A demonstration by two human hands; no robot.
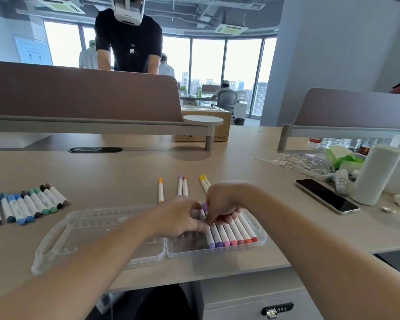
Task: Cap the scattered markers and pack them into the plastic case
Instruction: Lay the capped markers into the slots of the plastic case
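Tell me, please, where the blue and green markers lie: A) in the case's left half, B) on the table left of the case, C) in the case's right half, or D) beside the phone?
B: the blue and green markers lie in a row on the table, left of the clear plastic case and outside it.

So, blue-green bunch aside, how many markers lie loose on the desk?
5: one orange marker at left, a purple-orange pair in the middle, two yellow ones by the right hand; more may be hidden.
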